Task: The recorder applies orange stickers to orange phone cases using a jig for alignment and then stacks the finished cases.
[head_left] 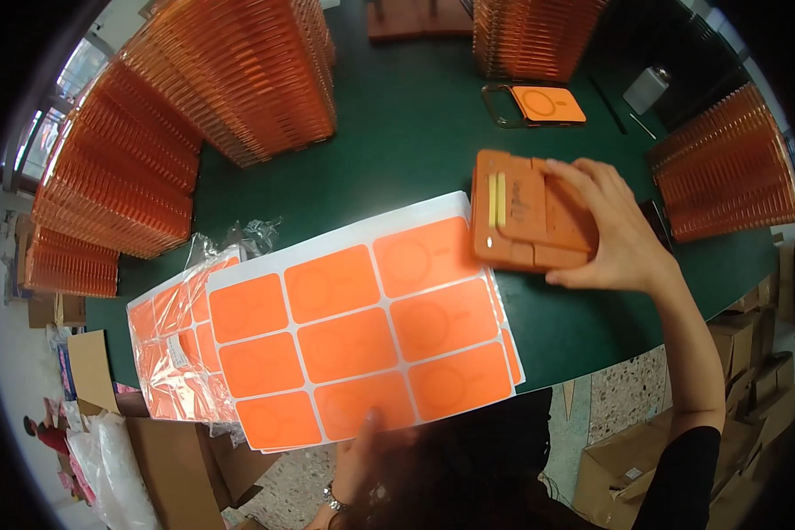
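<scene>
My left hand [359,459] pinches the lower edge of a sheet of orange stickers [349,353]; the thumb lies on top and the fingers are hidden underneath. Pale ring outlines show on the orange rectangles, and more sheets peek out below at its right edge. My right hand [623,230] grips an orange-brown block [539,243] from its right side, thumb at the near edge and fingers over the far one. Two yellow strips and some handwriting mark the block's top. Its left side overlaps the sheet's upper right corner.
Tall stacks of clear orange cases stand at the left [238,79] and right [724,168] of the green table [397,132]. A phone case with an orange insert [548,104] lies at the back. Plastic-wrapped sticker sheets [181,340] sit at left. Cardboard boxes [172,468] crowd the floor.
</scene>
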Demonstrator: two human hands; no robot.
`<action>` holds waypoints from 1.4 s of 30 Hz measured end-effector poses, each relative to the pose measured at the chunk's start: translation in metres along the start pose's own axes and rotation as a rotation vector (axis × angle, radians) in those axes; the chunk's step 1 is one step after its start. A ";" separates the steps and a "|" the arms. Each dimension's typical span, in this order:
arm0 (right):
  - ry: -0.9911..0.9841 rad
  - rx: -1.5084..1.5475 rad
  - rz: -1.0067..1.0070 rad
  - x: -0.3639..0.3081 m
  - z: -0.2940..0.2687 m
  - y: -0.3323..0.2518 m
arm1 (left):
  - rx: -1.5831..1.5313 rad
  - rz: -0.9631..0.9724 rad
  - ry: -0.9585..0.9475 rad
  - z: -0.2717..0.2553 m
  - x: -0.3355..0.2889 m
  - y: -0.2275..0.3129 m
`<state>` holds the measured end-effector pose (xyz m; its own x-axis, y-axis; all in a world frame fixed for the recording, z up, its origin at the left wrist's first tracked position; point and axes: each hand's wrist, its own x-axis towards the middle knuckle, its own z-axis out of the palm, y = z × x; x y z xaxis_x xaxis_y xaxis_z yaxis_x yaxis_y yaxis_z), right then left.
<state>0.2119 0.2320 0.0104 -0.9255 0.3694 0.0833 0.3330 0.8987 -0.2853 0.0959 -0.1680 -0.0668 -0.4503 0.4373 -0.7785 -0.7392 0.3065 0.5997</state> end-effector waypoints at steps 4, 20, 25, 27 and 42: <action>0.069 -0.074 -0.005 0.048 0.003 -0.001 | 0.022 0.045 0.013 -0.006 -0.024 -0.019; 0.096 -0.054 -0.300 0.159 0.070 -0.070 | 0.198 -0.027 -0.430 0.031 -0.001 -0.050; 0.278 0.011 -0.319 0.119 0.050 -0.057 | 0.238 -0.306 -0.771 0.057 0.024 -0.044; 0.174 0.074 -0.283 0.076 0.028 -0.058 | 0.184 -0.253 -0.680 0.066 0.024 -0.037; -0.419 0.071 -0.046 -0.098 0.019 -0.042 | 0.305 0.099 -0.489 0.000 0.001 -0.035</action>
<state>0.2853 0.1536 -0.0042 -0.9372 0.1887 -0.2933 0.2904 0.8881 -0.3564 0.1213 -0.1778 -0.0888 -0.1727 0.7934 -0.5838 -0.4957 0.4422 0.7475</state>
